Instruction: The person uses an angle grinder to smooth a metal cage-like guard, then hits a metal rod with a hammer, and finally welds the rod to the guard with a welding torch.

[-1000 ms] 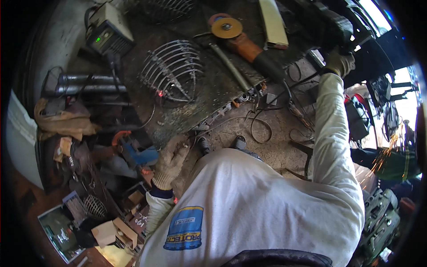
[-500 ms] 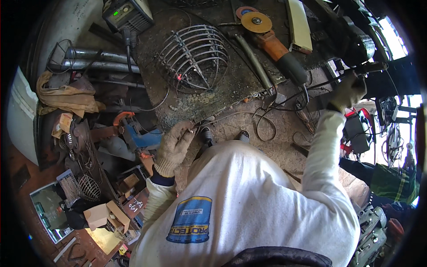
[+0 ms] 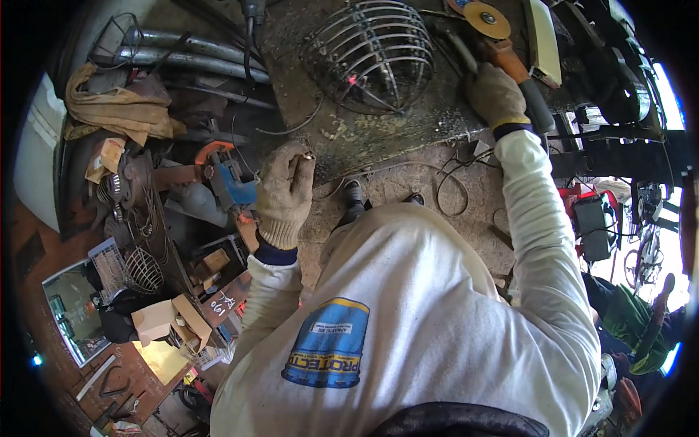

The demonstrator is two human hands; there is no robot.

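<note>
A dome-shaped cage of welded metal bars [image 3: 378,54] lies on the dark metal table [image 3: 349,142], with a small red glow on its near left part. My right hand [image 3: 499,96], in a knitted glove, is closed around the lower end of a chipping hammer's tubular handle [image 3: 461,51]. Right beside that hand lies an orange and black angle grinder [image 3: 510,64] with a yellowish disc [image 3: 486,20]. My gloved left hand [image 3: 286,191] is raised at the table's near left corner. Its fingers are curled, and a small shiny tip shows at the fingertips; what it belongs to is unclear.
A bent wire [image 3: 293,130] sticks out over the table's left edge. Metal pipes [image 3: 196,58], a brown cloth [image 3: 116,102] and a blue vise-like tool [image 3: 234,182] stand at the left. A pale box-section bar [image 3: 542,44] lies beyond the grinder. Cables [image 3: 455,182] loop over the floor.
My right hand has let go of a dark handled thing at the far right and moved left onto the hammer's handle. The view has shifted, so the table sits higher. My left hand stays curled.
</note>
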